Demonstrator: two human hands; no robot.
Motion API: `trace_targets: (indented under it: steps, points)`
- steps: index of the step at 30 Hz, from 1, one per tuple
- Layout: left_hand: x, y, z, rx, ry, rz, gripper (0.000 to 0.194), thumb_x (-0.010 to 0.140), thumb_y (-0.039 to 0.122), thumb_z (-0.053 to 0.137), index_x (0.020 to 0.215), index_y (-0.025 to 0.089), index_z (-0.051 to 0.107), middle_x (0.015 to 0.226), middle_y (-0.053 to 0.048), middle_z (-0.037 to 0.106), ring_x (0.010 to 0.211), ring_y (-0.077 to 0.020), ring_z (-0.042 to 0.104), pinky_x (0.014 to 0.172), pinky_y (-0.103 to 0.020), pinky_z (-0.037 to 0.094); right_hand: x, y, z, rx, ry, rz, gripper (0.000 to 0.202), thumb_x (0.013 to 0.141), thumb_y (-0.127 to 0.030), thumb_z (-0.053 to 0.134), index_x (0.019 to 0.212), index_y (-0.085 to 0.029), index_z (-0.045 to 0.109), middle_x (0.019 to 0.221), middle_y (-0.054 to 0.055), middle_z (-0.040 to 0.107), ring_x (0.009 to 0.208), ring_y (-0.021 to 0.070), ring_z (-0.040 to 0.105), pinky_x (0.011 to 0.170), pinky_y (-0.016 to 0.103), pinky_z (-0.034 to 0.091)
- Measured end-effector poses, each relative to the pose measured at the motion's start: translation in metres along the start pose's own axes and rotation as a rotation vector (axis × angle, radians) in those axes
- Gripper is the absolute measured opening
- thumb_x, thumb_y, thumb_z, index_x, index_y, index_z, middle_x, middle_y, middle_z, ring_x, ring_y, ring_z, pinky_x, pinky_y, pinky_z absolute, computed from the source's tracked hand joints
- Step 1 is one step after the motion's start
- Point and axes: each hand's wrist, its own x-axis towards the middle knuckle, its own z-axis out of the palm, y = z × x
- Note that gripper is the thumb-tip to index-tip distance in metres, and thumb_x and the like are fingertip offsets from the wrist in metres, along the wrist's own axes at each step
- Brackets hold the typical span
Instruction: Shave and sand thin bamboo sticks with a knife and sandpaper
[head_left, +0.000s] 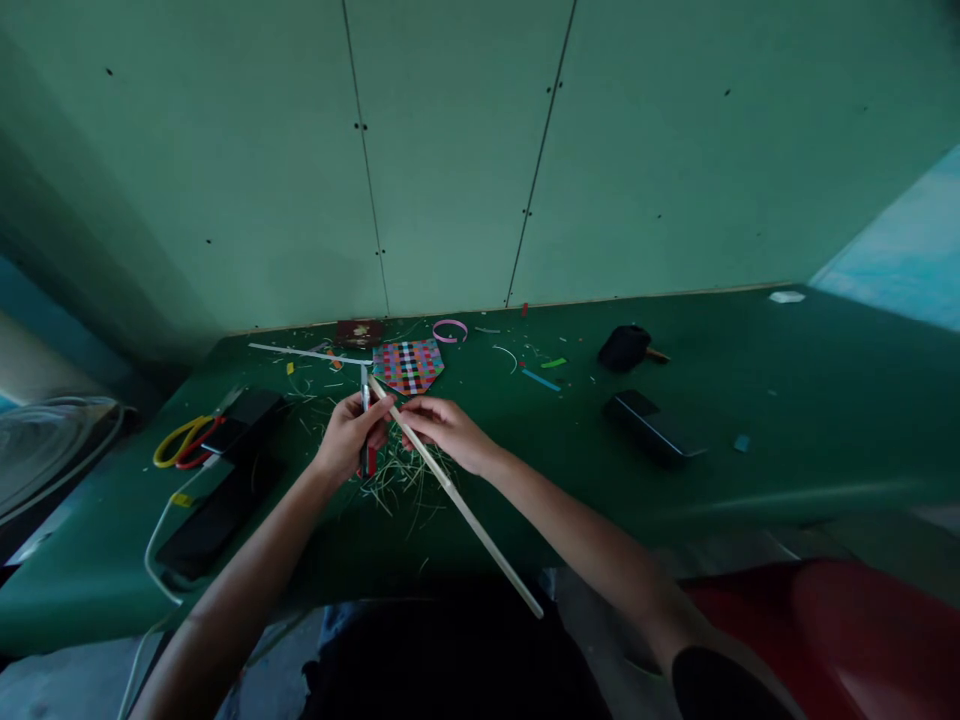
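pale strip (pixel 457 496) slants out over the worktop's (pixel 795 400) near edge, upper end by a woven piece (pixel 409 366). left hand (pixel 354 432): grip curled round cutter (pixel 365 392), thumb on strip. right hand (pixel 450 432): fingertips pinched in on strip, pressure can't tell. strip probably light, stiff, splinter-prone; best held by its sides, clear of blade.

I can read no text, brand, number or sign on my feed. The yellow tag (pixel 181 499) on the white cable (pixel 150 546) and the dark red card (pixel 358 333) by the wall (pixel 450 150) may carry print, too small and dim for me to tell.
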Motion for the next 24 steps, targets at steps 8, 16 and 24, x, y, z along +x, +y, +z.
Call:
trace_targets:
  steps: [8, 16, 24]
  points:
    - [0.000, 0.002, 0.006, -0.060, 0.045, -0.004, 0.030, 0.086, 0.042, 0.080, 0.082, 0.017, 0.062, 0.059, 0.005, 0.054, 0.039, -0.0036, 0.040, 0.040, -0.019, 0.036, 0.024, -0.010, -0.008, -0.255, 0.045, -0.200, 0.026, 0.096, -0.044, 0.068, 0.096, -0.018, 0.070, 0.068, -0.002, 0.059, 0.058, 0.0118, 0.052, 0.053, 0.027, 0.042]
    - [-0.005, -0.017, 0.013, 0.030, -0.100, -0.115, 0.031, 0.085, 0.039, 0.081, 0.102, 0.017, 0.067, 0.046, 0.010, 0.048, 0.037, -0.0054, 0.040, 0.041, -0.018, 0.036, 0.025, -0.006, -0.011, -0.176, 0.356, -0.285, 0.050, 0.090, -0.049, 0.073, 0.128, -0.017, 0.068, 0.076, 0.002, 0.063, 0.055, 0.0132, 0.054, 0.047, 0.031, 0.043]
    - [-0.007, -0.015, 0.019, 0.043, -0.120, -0.155, 0.036, 0.082, 0.043, 0.083, 0.099, 0.016, 0.065, 0.044, 0.010, 0.046, 0.036, -0.0051, 0.038, 0.041, -0.018, 0.033, 0.026, -0.007, -0.015, -0.110, 0.287, -0.207, 0.043, 0.091, -0.051, 0.072, 0.122, -0.022, 0.075, 0.070, 0.001, 0.062, 0.057, 0.0135, 0.053, 0.049, 0.029, 0.041]
